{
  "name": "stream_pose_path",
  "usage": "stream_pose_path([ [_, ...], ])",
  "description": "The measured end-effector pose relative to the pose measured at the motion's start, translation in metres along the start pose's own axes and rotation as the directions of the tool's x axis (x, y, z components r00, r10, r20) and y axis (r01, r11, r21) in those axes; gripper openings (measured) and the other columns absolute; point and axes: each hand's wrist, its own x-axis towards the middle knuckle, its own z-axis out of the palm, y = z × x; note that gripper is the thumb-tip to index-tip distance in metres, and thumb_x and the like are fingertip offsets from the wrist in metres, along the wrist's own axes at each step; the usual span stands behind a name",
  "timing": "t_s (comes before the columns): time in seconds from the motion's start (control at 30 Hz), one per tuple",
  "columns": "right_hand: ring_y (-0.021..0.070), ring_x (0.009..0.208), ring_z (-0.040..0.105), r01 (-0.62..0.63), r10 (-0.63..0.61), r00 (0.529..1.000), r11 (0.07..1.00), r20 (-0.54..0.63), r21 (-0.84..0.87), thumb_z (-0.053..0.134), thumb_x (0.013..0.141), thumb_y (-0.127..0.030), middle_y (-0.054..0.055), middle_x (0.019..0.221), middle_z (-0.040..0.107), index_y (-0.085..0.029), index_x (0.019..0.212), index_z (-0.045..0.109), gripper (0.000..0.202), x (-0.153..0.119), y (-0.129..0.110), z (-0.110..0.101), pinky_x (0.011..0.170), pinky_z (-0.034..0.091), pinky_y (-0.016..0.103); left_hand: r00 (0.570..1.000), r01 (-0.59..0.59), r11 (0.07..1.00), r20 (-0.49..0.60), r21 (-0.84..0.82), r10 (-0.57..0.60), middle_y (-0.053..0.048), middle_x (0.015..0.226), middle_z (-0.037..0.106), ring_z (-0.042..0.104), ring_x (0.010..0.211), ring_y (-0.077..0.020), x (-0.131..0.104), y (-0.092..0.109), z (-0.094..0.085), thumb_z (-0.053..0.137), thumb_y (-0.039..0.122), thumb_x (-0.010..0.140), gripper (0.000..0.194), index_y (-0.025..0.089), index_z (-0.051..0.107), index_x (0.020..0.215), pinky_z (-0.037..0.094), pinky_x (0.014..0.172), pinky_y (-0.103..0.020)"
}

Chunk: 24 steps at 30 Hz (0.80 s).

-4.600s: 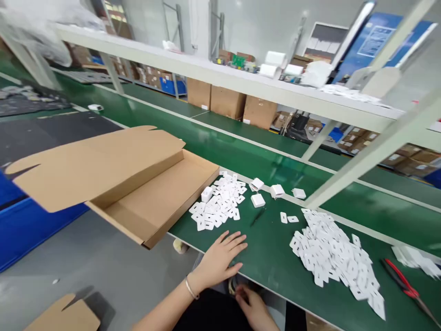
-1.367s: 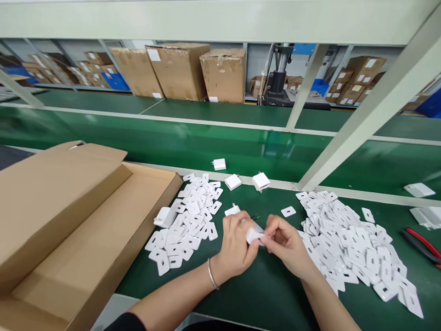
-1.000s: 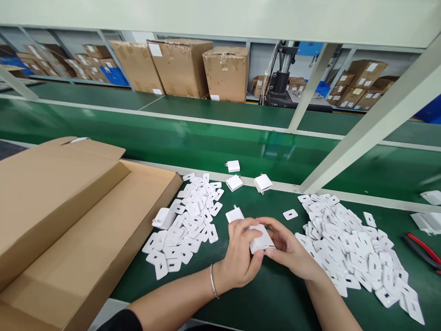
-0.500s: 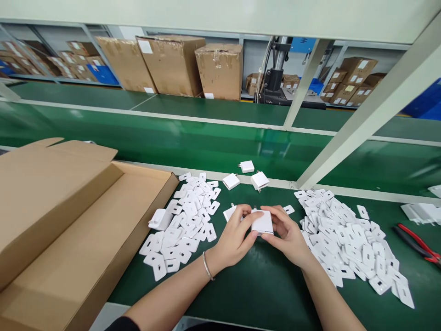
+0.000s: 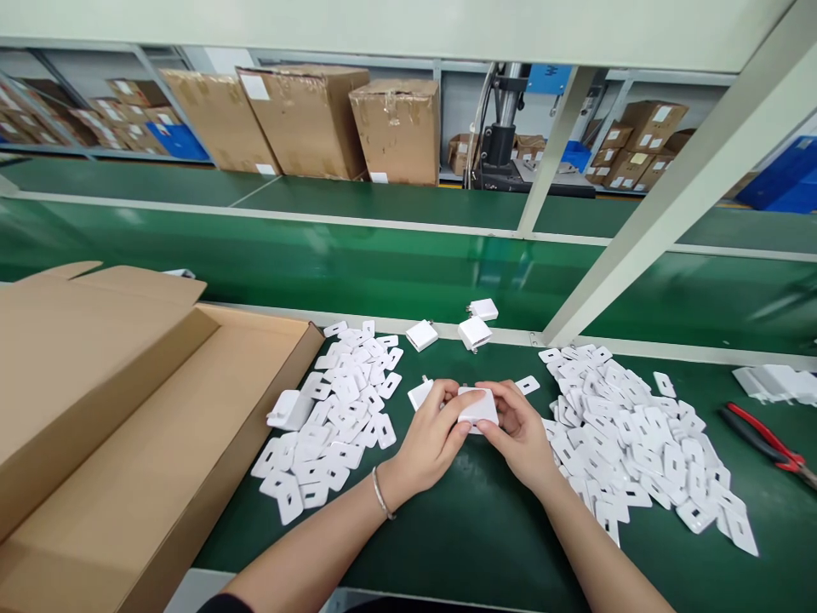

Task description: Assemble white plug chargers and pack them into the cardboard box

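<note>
A white plug charger [image 5: 478, 407] is held between both hands, just above the green bench. My left hand [image 5: 435, 436] is closed on its left side, thumb and fingers at the edge. My right hand [image 5: 520, 436] grips the right side, its thumb at the near corner. Partly hidden behind my left fingers lies another white charger [image 5: 419, 393]. One small slotted white plate [image 5: 528, 385] rests just beyond my right fingers. Piles of similar plates lie to the left [image 5: 345, 409] and right [image 5: 629, 434] of my hands.
An open cardboard box [image 5: 159, 409] stands at the left. On the left pile's edge sits a charger [image 5: 292, 410]. Several chargers are by the green belt [image 5: 357, 264]. Red-and-black pliers [image 5: 766, 438] and more white chargers [image 5: 775, 383] lie at the right. A slanted metal post [image 5: 664, 183] rises ahead.
The farthest charger has shifted right along the belt, now just behind another one. The held charger has tilted slightly between my hands. The whole view has shifted a little.
</note>
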Motion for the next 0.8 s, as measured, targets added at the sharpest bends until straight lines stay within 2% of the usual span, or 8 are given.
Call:
stream_pose_path([
  [0.13, 0.0218, 0.103, 0.067, -0.019, 0.015, 0.999, 0.994, 0.036, 0.111, 0.082, 0.085, -0.052, 0.005, 0.112, 0.057, -0.032, 0.126, 0.070, 0.047, 0.001, 0.004, 0.005, 0.086, 0.062, 0.035, 0.998, 0.018, 0.999, -0.056, -0.028, -0.020, -0.009, 0.117, 0.050, 0.057, 0.102, -0.0210, -0.002, 0.004, 0.003, 0.036, 0.040, 0.112, 0.040, 0.028, 0.059, 0.143, 0.054, 0.090, -0.037],
  [0.23, 0.0243, 0.108, 0.068, -0.030, 0.026, 0.999, 0.988, 0.028, 0.153, 0.083, 0.083, -0.056, 0.006, 0.115, 0.061, -0.029, 0.121, 0.069, 0.048, 0.001, 0.006, 0.009, 0.092, 0.061, 0.038, 0.993, 0.016, 0.998, -0.115, -0.056, -0.022, -0.009, 0.118, 0.051, 0.057, 0.105, -0.0214, -0.004, 0.005, 0.007, 0.038, 0.039, 0.112, 0.038, 0.028, 0.061, 0.141, 0.054, 0.091, -0.038],
  [0.3, 0.0236, 0.104, 0.068, -0.022, 0.021, 1.000, 0.987, 0.007, 0.156, 0.084, 0.083, -0.056, 0.006, 0.112, 0.062, -0.028, 0.116, 0.070, 0.045, 0.000, 0.006, 0.010, 0.090, 0.060, 0.038, 0.990, 0.021, 0.996, -0.134, -0.087, -0.033, -0.008, 0.117, 0.051, 0.057, 0.106, -0.0212, -0.005, 0.005, 0.008, 0.040, 0.038, 0.111, 0.037, 0.028, 0.063, 0.138, 0.054, 0.092, -0.037],
  [0.43, 0.0178, 0.087, 0.065, -0.031, 0.034, 0.999, 0.997, -0.042, 0.068, 0.081, 0.088, -0.051, 0.003, 0.104, 0.059, -0.028, 0.112, 0.072, 0.034, -0.004, 0.006, 0.008, 0.079, 0.058, 0.033, 0.995, 0.059, 0.980, -0.074, -0.189, -0.074, -0.007, 0.114, 0.051, 0.057, 0.106, -0.0201, -0.003, 0.003, 0.006, 0.040, 0.039, 0.112, 0.037, 0.029, 0.067, 0.135, 0.053, 0.093, -0.036],
  [0.57, 0.0171, 0.082, 0.061, -0.046, 0.043, 0.996, 0.998, -0.078, -0.033, 0.079, 0.088, -0.053, 0.002, 0.097, 0.057, -0.027, 0.110, 0.073, 0.034, -0.006, 0.010, 0.004, 0.074, 0.055, 0.032, 0.996, 0.089, 0.968, -0.003, -0.234, -0.093, -0.008, 0.109, 0.054, 0.058, 0.103, -0.0210, 0.001, -0.001, 0.003, 0.039, 0.045, 0.111, 0.042, 0.027, 0.071, 0.133, 0.054, 0.090, -0.037],
  [0.67, 0.0177, 0.083, 0.061, -0.042, 0.037, 0.995, 0.997, -0.096, -0.057, 0.076, 0.090, -0.056, 0.003, 0.099, 0.058, -0.027, 0.109, 0.073, 0.035, -0.006, 0.013, 0.006, 0.075, 0.055, 0.033, 0.991, 0.127, 0.962, -0.011, -0.243, -0.134, -0.008, 0.107, 0.056, 0.058, 0.102, -0.0215, 0.001, -0.001, 0.003, 0.040, 0.046, 0.111, 0.042, 0.027, 0.073, 0.129, 0.054, 0.089, -0.037],
  [0.8, 0.0199, 0.091, 0.065, -0.011, 0.009, 0.999, 0.999, -0.049, -0.033, 0.072, 0.092, -0.058, 0.004, 0.108, 0.059, -0.029, 0.117, 0.071, 0.038, -0.006, 0.010, 0.011, 0.081, 0.059, 0.035, 0.982, 0.155, 0.958, -0.068, -0.243, -0.176, -0.007, 0.104, 0.057, 0.058, 0.099, -0.0210, 0.001, 0.000, 0.004, 0.040, 0.046, 0.111, 0.042, 0.026, 0.074, 0.126, 0.053, 0.086, -0.036],
])
